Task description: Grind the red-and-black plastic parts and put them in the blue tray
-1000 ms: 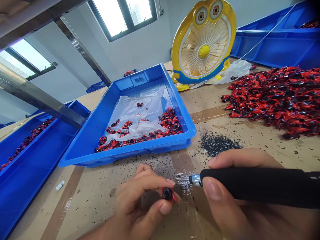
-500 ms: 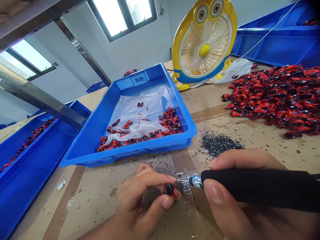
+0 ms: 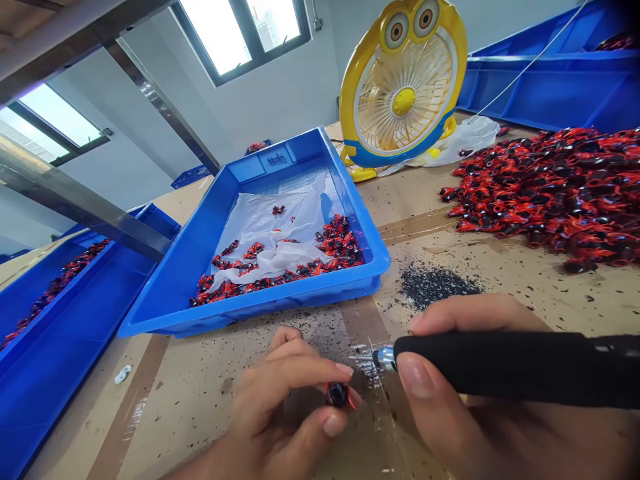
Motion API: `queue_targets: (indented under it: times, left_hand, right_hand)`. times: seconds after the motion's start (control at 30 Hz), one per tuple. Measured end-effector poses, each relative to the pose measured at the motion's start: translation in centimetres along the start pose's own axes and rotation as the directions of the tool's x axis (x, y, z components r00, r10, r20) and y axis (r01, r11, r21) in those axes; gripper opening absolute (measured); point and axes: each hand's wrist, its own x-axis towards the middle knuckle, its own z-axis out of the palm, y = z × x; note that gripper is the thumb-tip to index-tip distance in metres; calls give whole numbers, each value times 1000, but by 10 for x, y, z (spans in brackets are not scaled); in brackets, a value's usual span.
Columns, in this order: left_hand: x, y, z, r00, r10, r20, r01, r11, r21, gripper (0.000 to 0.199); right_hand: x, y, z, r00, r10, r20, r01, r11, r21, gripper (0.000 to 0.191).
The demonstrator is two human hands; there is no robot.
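Between the thumb and fingers of my left hand (image 3: 293,393) is a small glossy red-and-black piece (image 3: 337,395), its round dark end facing me. My right hand (image 3: 450,407) grips a pen-shaped tool with a thick black sleeve (image 3: 500,367), a silver collar and a thin metal tip. That tip points left, just above and right of the piece, and looks apart from it. Below both hands lies the brown tabletop (image 3: 200,387), scattered with dark shavings.
A blue tray (image 3: 250,303) with similar pieces and white sheeting stands ahead. To the right lie a large heap of red-and-black pieces (image 3: 550,193) and a pile of black shavings (image 3: 435,287). A yellow fan (image 3: 404,100) stands behind; further blue bins (image 3: 550,87) are at the right.
The tool's tip has drawn slightly up and away from the piece. The left fingers have turned the piece a little, so its dark end shows more fully.
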Motion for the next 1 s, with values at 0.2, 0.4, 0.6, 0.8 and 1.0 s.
queue_targets:
  times: [0.2, 0.4, 0.6, 0.8, 1.0]
  left_hand:
    - [-4, 1, -1, 1000, -22, 5, 22, 1000, -7, 21]
    - [-10, -4, -4, 1000, -21, 7, 21, 999, -30, 22]
    - [-17, -6, -3, 989, -138, -59, 130, 984, -121, 23]
    - [-15, -10, 4, 863, -450, -231, 275, 801, -532, 22]
    - [-11, -14, 7, 808, -548, -216, 331, 726, -603, 27]
  right_hand:
    - [2, 2, -2, 998, -58, 27, 59, 997, -53, 10]
    - [2, 8, -2, 994, -90, 56, 93, 994, -49, 9]
    - [13, 11, -7, 970, -192, 146, 198, 980, -28, 10]
    - [13, 15, -9, 975, -211, 76, 212, 977, -12, 6]
    - [8, 15, -5, 988, -150, 47, 144, 983, 114, 8]
